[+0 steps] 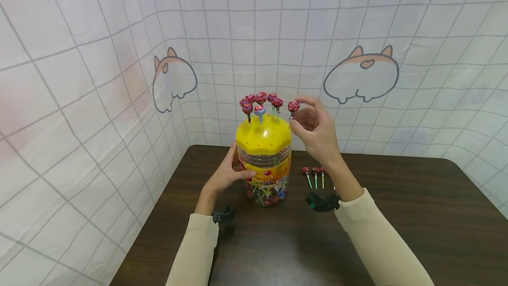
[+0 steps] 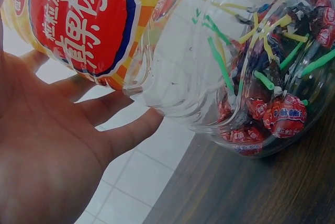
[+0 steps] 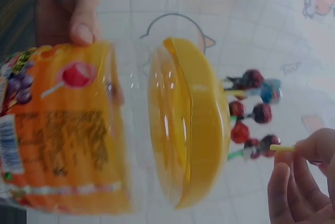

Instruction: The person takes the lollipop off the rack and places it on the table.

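A clear plastic candy jar (image 1: 263, 173) stands on the table, with lollipops inside it (image 2: 285, 115) and a domed yellow lid (image 1: 263, 136) on top. Several wrapped lollipops (image 1: 260, 97), mostly red and one blue, poke up from holes in the lid. My left hand (image 1: 228, 174) grips the jar's left side, thumb across the front label and fingers round the back. Beside the lid's right edge, my right hand (image 1: 317, 129) pinches a red lollipop (image 1: 293, 107) by its stick, candy upward. The yellow end of that stick (image 3: 281, 148) points toward the lid.
Several red lollipops (image 1: 315, 171) lie side by side on the dark wooden table (image 1: 262, 250), right of the jar and partly behind my right wrist. A white gridded cloth (image 1: 262, 21) with cartoon animal drawings hangs behind and to the left.
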Available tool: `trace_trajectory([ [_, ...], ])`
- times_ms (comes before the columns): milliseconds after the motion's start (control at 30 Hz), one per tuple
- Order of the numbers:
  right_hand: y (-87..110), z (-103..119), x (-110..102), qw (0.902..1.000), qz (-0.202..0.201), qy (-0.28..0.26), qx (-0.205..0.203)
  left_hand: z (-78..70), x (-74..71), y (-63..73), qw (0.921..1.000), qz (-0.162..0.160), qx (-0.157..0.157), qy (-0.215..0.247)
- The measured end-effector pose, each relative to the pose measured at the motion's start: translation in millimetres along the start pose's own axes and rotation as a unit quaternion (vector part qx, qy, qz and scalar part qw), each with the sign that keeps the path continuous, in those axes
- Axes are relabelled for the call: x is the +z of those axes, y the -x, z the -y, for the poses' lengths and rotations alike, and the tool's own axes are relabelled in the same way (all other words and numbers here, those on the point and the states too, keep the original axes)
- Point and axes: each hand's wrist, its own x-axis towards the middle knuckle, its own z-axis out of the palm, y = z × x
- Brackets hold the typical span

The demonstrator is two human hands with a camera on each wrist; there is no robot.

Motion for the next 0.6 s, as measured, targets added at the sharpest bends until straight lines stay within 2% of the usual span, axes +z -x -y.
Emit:
trace_trajectory([
  [300, 26.1, -17.6, -25.7, 0.9993, 0.02, 0.004, 0.031, -0.5, 0.1, 0.5, 1.0, 0.0, -0.002, -0.001],
  [600, 50.1, -36.7, -41.8, 0.9971, 0.015, 0.015, 0.074, 0.4, -0.3, 0.8, 1.0, 0.006, 0.004, 0.003],
])
